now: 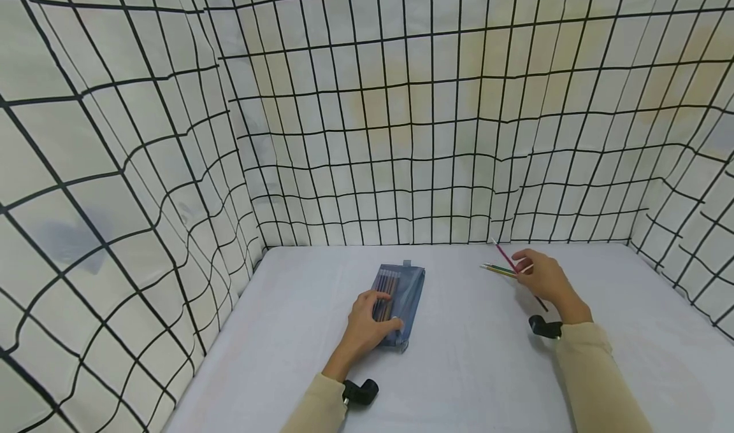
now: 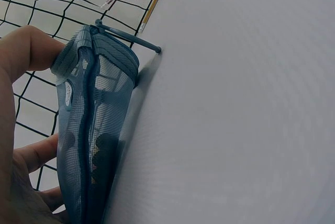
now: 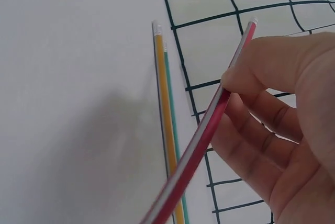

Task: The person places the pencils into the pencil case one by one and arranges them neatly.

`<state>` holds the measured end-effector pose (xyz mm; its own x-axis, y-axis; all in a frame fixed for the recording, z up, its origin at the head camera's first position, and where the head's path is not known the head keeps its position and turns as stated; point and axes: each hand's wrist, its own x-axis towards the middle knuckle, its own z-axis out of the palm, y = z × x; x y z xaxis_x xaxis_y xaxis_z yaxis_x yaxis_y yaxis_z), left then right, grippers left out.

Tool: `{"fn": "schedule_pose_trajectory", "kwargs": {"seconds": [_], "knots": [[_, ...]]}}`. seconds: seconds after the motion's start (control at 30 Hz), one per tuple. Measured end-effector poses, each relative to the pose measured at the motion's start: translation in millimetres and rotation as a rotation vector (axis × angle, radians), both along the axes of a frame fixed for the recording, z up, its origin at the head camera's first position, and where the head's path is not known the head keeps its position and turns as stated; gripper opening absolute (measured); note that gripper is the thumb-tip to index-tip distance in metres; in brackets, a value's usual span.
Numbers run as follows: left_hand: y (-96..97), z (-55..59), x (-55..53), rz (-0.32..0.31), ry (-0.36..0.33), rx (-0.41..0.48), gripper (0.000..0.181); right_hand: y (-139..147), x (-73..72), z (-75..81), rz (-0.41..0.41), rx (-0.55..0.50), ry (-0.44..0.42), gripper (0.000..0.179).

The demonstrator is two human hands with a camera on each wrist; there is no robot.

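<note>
A blue mesh zip pencil pouch, with several pencils visible inside, lies on the white table. My left hand rests on top of it, its thumb and fingers spread apart and touching its upper face. The left wrist view shows the pouch's zipper side and a pull strap at the end. My right hand pinches a red pencil with a pale stripe between thumb and fingers, tilted above the table. Beneath it, a yellow pencil and a green pencil lie side by side on the table.
A white table spreads under both hands. Behind it and at both sides stand white walls with a black grid. Each wrist carries a small black camera, such as the left one.
</note>
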<state>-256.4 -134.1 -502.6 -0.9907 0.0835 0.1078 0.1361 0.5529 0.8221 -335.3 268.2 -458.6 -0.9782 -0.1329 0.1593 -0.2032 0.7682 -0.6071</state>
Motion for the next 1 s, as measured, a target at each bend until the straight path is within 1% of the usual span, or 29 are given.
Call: {"fn": "schedule_pose_trajectory", "kwargs": {"seconds": [0.13,0.23,0.43,0.67,0.9,1.0], "knots": [[-0.4,1.0,0.2,-0.004,-0.001,0.002,0.059,0.7,1.4,3.9,-0.007,-0.041,0.011,0.041],[-0.3,1.1,-0.3,-0.004,-0.003,0.002,0.059,0.2,2.3,5.9,-0.013,-0.063,0.002,0.044],[-0.5,0.3,-1.1,0.0,-0.002,-0.009,0.059,-1.0,1.3,6.9,-0.021,-0.135,-0.058,0.054],[-0.7,0.5,-0.9,-0.002,0.004,-0.01,0.059,-2.8,-0.2,6.5,-0.04,-0.268,-0.142,0.056],[-0.9,0.2,-1.0,-0.004,0.007,-0.011,0.058,-6.2,-0.7,3.6,-0.02,-0.345,-0.164,0.055],[-0.6,0.2,-1.4,-0.001,0.002,-0.007,0.058,-9.1,0.8,4.4,-0.03,-0.365,-0.186,0.054]]}}
